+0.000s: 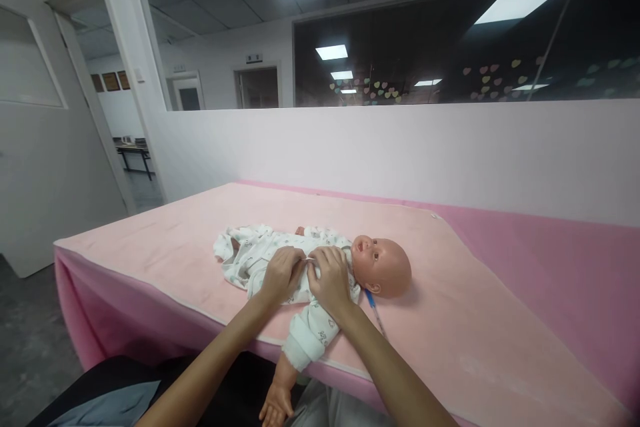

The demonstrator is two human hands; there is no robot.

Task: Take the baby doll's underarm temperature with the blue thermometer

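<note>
A bald baby doll (390, 267) lies on its back on the pink table cover, its head to the right. It wears a white printed garment (250, 257). Over the doll's chest, my left hand (284, 272) and my right hand (330, 277) are close together, each with its fingers pinched on a thin white tie of the garment. One doll arm, in a white sleeve (310, 333), hangs over the table's front edge below my right hand. Beside the doll's neck lies a thin blue-ended item (371, 299), partly hidden by my right forearm.
The pink table cover (480, 327) extends to both sides, with its front edge near my lap. A low white wall (400, 153) with windows above stands behind the table. An open door (45, 140) is at the left.
</note>
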